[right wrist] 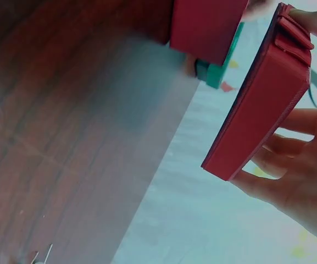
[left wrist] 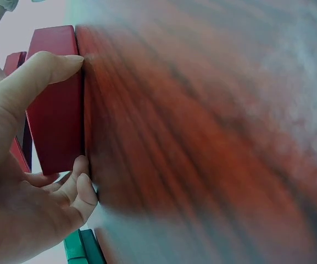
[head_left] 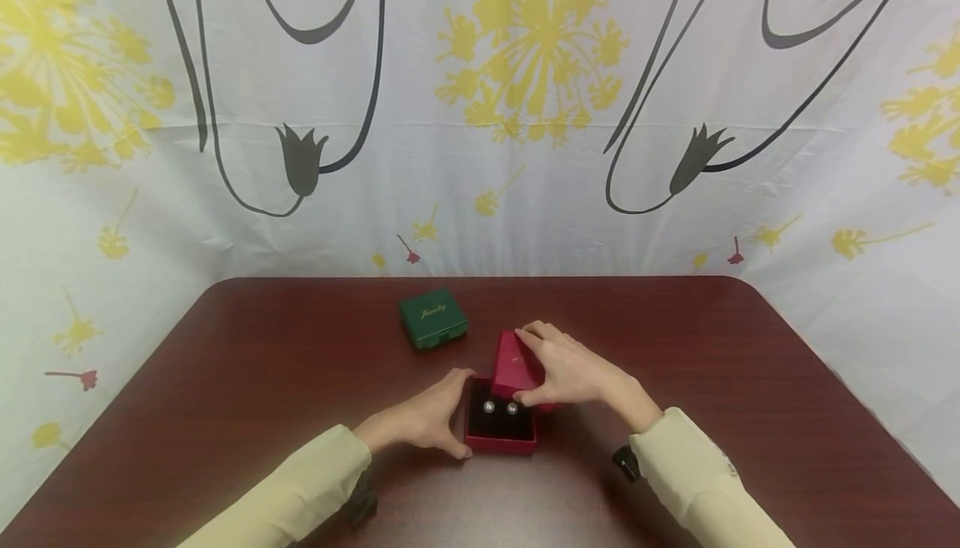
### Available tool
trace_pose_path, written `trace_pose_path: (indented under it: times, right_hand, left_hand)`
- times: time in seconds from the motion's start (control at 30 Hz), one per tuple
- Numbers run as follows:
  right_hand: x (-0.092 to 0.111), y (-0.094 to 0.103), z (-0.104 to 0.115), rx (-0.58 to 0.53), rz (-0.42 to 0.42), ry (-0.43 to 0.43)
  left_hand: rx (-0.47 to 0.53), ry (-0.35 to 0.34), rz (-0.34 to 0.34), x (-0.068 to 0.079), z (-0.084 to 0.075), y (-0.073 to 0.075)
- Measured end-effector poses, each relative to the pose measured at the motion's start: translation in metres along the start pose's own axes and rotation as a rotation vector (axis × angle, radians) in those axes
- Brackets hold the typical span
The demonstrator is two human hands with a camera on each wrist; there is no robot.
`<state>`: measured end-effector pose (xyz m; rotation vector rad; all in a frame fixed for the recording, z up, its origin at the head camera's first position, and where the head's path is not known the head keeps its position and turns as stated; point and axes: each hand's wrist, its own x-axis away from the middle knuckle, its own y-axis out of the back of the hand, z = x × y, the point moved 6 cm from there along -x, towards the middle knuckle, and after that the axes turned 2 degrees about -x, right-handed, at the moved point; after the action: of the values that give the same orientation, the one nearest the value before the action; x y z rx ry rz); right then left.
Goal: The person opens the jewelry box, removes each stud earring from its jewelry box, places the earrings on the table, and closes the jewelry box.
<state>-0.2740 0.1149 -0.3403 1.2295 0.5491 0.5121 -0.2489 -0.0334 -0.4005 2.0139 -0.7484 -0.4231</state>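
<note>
A red jewelry box base (head_left: 501,445) sits on the table with a black insert facing up. Two round, pale stud earrings, one on the left (head_left: 489,407) and one on the right (head_left: 512,408), are set in that insert. My left hand (head_left: 426,416) grips the base at its left side, thumb at the near corner and fingers at the far one. Above the base's far right part, the red lid (head_left: 510,371) is tilted, held between the thumb and fingers of my right hand (head_left: 576,367). The right wrist view shows the lid (right wrist: 257,104) apart from the base (right wrist: 205,27).
A closed green jewelry box (head_left: 435,319) with gold lettering lies farther back, left of the red one. The dark wooden table (head_left: 712,340) has rounded back corners. Behind it hangs a white curtain (head_left: 420,190) with yellow and grey flower prints.
</note>
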Motion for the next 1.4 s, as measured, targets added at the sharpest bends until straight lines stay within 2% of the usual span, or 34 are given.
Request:
trace_pose_path:
  times: [0.33,0.47,0.77,1.17,1.4]
  right_hand:
    - [-0.01,-0.001,-0.025,0.012,-0.014,-0.077]
    - [-0.013,-0.007,-0.035,-0.002,0.001,-0.118]
    - [-0.02,-0.016,-0.051,0.004,0.035,-0.152]
    - [-0.028,-0.026,-0.052,0.034,0.1,-0.183]
    - [-0.033,-0.03,-0.053,0.036,0.109,-0.188]
  left_hand:
    - [0.007,-0.027,-0.011,0.001,-0.002,0.004]
    - [-0.001,-0.023,-0.004,0.001,-0.001,0.003]
    - [-0.009,-0.035,0.004,0.0,0.0,0.001]
    - [0.0,-0.01,0.02,0.001,-0.002,0.001]
    - [-0.011,-0.002,0.018,0.001,-0.003,0.001]
